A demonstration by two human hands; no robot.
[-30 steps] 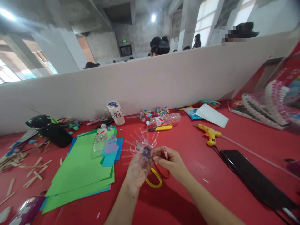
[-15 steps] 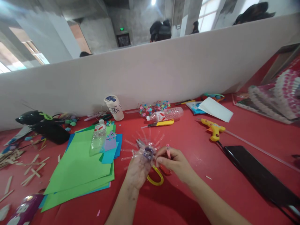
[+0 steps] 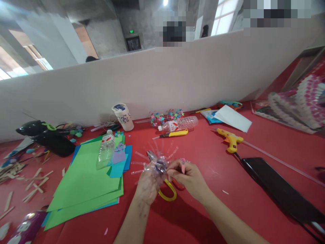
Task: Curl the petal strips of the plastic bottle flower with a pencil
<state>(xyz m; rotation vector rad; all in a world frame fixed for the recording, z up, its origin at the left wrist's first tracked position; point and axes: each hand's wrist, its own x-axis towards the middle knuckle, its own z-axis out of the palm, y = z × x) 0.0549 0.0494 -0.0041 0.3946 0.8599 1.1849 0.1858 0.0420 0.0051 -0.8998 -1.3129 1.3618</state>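
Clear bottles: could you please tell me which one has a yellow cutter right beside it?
The right-hand bottle, with the cutter along its near side; the other bottle rests on green paper.

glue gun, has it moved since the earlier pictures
No. The glue gun keeps the same place and angle relative to the white sheet; only the camera view shifted.

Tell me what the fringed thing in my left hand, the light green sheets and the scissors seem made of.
Fringed thing: glossy plastic, going by its see-through strips.
Light green sheets: matte paper or thin card, flat with crisp edges.
Scissors: likely smooth plastic on the yellow loop; the grey blade looks like metal, though partly hidden.
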